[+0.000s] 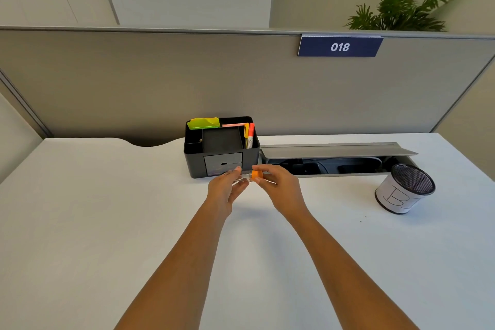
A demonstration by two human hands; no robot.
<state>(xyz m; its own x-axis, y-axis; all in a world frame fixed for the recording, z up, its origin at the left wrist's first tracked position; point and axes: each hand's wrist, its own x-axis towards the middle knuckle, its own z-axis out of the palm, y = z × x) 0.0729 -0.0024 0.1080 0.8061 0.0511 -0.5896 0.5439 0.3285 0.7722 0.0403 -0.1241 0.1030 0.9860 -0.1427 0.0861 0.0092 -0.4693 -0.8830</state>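
Both my hands meet above the white desk (107, 209), just in front of a black desk organiser (251, 161). My left hand (227, 187) holds the body of a small clear container (242, 177) lying sideways. My right hand (278, 185) pinches its orange cap (257, 175) between thumb and fingers. What is inside the container is too small to tell.
The organiser holds green sticky notes (203, 123), an orange marker (250, 134) and a small drawer (223, 163). To its right lies an open cable tray (334, 153). A mesh pen cup wrapped in white paper (404, 189) stands at the right. A grey partition (160, 83) closes the desk's back.
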